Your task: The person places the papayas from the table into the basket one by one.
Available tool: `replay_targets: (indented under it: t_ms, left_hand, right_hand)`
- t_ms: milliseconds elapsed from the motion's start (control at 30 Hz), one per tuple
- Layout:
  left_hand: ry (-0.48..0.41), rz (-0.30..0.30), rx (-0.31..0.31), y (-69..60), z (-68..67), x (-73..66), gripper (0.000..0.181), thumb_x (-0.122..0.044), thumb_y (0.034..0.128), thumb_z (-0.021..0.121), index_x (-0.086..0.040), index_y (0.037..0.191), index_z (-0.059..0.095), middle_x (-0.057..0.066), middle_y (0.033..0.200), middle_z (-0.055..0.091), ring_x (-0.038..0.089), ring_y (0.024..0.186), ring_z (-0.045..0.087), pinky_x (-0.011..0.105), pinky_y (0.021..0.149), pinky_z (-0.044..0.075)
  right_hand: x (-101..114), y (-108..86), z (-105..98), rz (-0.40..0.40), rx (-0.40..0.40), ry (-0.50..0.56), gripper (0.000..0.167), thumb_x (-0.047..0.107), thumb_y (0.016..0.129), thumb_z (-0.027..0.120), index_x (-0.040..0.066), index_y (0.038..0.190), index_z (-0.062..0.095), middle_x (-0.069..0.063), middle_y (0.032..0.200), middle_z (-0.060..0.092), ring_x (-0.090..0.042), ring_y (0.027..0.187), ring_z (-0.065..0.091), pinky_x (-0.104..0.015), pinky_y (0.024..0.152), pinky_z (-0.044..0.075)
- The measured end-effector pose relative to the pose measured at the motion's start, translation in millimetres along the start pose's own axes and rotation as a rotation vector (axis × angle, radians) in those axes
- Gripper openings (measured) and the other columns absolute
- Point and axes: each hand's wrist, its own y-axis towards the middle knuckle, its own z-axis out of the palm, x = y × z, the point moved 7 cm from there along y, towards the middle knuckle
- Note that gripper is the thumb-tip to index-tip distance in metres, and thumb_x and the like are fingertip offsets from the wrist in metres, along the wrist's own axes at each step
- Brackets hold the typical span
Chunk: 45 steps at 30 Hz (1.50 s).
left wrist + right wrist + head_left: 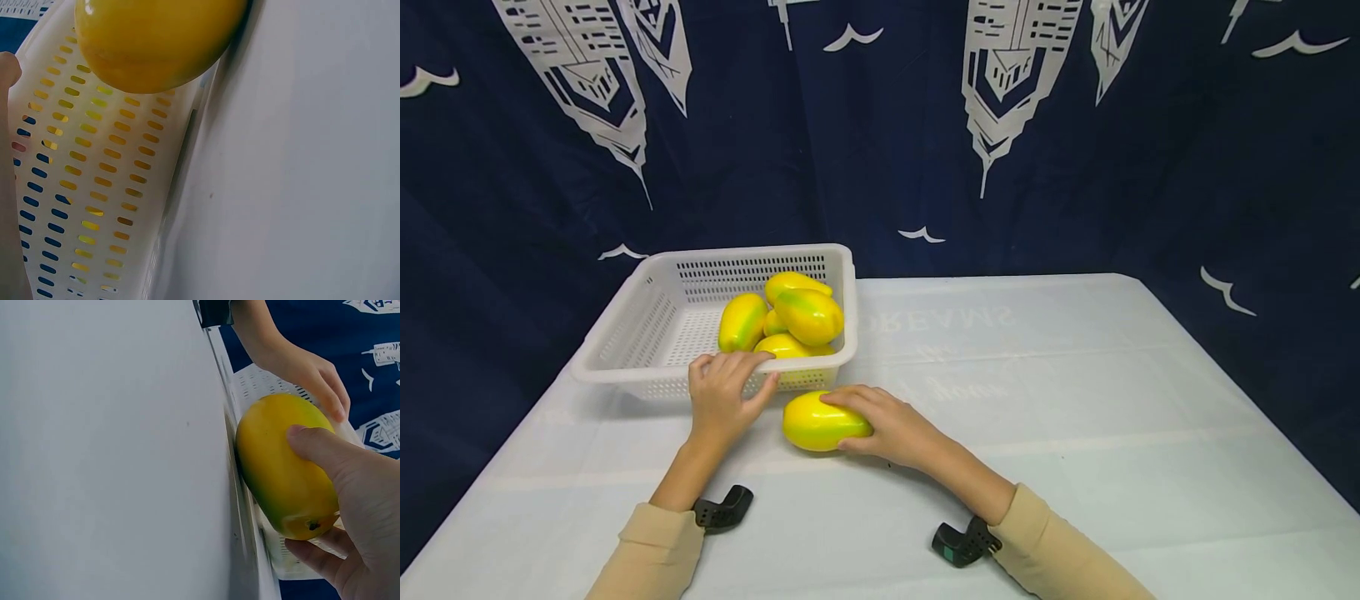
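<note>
A yellow mango [816, 421] with a green tinge is at the table's middle, just outside the front of a white plastic basket [640, 376]. My right hand [891, 425] grips this mango, thumb on one side and fingers on the other, as the right wrist view also shows. At the basket's near rim is my left hand [722, 396], its fingers hooked over the edge and its thumb against the outer front wall. Several mangoes [808, 317] lie in the basket's right half. In the left wrist view, the held mango [156, 47] appears beside the slotted basket wall [94, 175].
The basket stands at the back left of a table with a white cloth [1075, 433]. Behind it hangs a dark blue curtain [880, 150] with white building and bird prints. A black band-mounted device [726, 507] is on each wrist.
</note>
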Motion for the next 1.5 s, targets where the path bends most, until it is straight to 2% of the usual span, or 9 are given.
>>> replay_targets:
  t_ms: [200,633,1000,1500]
  left_hand:
    - [0.006,0.001,0.015,0.0,0.4,0.3,0.032,-0.038,0.0812,0.050,-0.011,0.090,0.066,0.007,0.079,0.067,0.027,0.073,0.057,0.047,0.079,0.030]
    - [0.006,0.017,-0.036,0.5,-1.7,-1.7,0.035,-0.040,0.0842,0.047,-0.011,0.089,0.067,0.007,0.077,0.067,0.027,0.071,0.057,0.046,0.077,0.030]
    - [-0.004,0.011,-0.039,0.3,-1.0,-1.3,0.033,-0.038,0.0818,0.050,-0.011,0.089,0.067,0.007,0.077,0.066,0.027,0.070,0.057,0.046,0.077,0.030]
    - [0.003,0.003,-0.025,-0.9,-0.3,0.2,0.035,-0.040,0.0837,0.048,-0.011,0.089,0.067,0.007,0.078,0.067,0.027,0.071,0.057,0.046,0.077,0.030]
  right_hand:
    - [0.2,-0.1,-0.8,0.018,0.029,0.001,0.057,0.032,0.081,0.066,0.026,0.133,0.043,0.003,0.135,0.048,-0.021,0.124,0.044,-0.042,0.099,0.039]
    - [0.1,0.2,-1.2,0.029,0.061,-0.004,0.058,0.034,0.080,0.066,0.028,0.134,0.043,0.006,0.135,0.047,-0.018,0.126,0.043,-0.040,0.101,0.038]
    - [3.5,-0.3,-4.0,0.017,0.066,-0.014,0.059,0.035,0.080,0.066,0.029,0.133,0.043,0.006,0.135,0.048,-0.018,0.125,0.044,-0.039,0.101,0.038]
    - [5.3,-0.5,-10.1,0.004,0.069,-0.006,0.059,0.033,0.079,0.067,0.028,0.133,0.044,0.005,0.135,0.048,-0.018,0.125,0.044,-0.039,0.102,0.037]
